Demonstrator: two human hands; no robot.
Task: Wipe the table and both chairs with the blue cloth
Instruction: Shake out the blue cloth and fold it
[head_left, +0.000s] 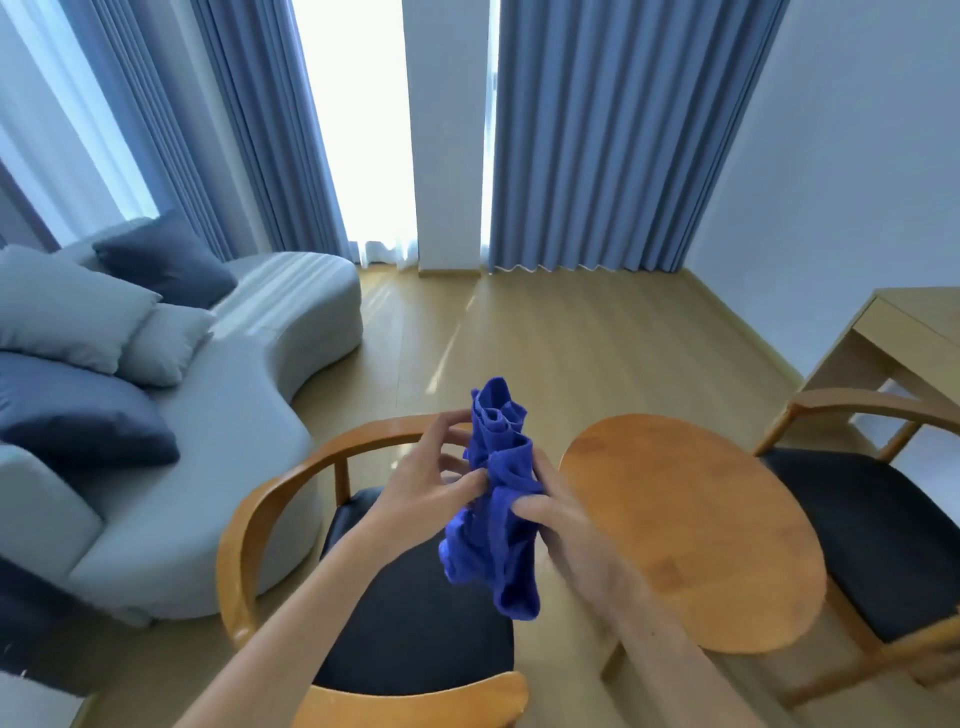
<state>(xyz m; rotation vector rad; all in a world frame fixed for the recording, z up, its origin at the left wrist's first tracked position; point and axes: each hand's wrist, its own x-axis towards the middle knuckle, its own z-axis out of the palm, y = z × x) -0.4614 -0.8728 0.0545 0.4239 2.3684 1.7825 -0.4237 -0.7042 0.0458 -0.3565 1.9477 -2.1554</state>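
Observation:
The blue cloth (498, 499) hangs bunched up in the air between both hands, above the gap between the left chair and the table. My left hand (428, 480) pinches its left side with thumb and fingers. My right hand (553, 512) grips its right side lower down. The small round wooden table (696, 530) stands just right of the hands. A wooden armchair with a black seat (415, 613) is under my left arm. A second matching chair (883, 530) stands right of the table.
A grey curved sofa (249, 415) with grey and dark blue cushions fills the left side. A light wooden desk (893, 332) stands at the right wall. Blue curtains (613, 135) hang at the back. Bare wooden floor (545, 332) lies beyond the table.

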